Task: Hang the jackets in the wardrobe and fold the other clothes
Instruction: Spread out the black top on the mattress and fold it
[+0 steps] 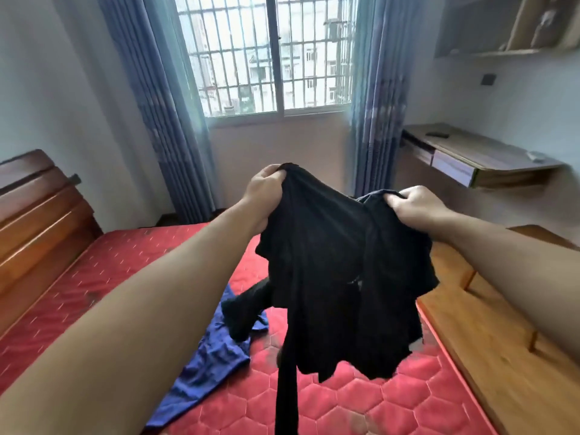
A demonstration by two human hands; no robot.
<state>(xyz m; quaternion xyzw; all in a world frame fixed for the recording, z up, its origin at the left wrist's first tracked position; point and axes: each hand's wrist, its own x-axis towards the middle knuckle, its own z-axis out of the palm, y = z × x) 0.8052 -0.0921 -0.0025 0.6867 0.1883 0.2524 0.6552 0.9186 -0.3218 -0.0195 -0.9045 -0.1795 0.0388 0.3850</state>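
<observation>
At nine o'clock stands a brown wooden headboard, and from it a red quilted mattress with a hexagon stitch pattern runs across the lower part of the view. On that mattress, at about seven o'clock, lies a crumpled royal-blue cloth garment, with a smaller bunched black cloth piece lying partly over its upper edge. Just left of centre, the left hand is clenched round a gathered top edge of a limp black fabric garment; just right of centre, at about two o'clock from the middle, the right hand pinches another bunch of the same garment between thumb and curled fingers. The garment hangs between the two hands in the air above the mattress, sagging in deep folds, with a long narrow strip trailing down to six o'clock. Behind, at twelve o'clock, is a barred window between blue curtains, and at three o'clock a wooden wall desk. The step in hand looks like sorting out the shape of this garment. It is too crumpled to tell whether it is a jacket or not; the next move calls for finding shoulders or hem, shaking it flat, then either laying it on the mattress to fold or carrying it off to hang.
</observation>
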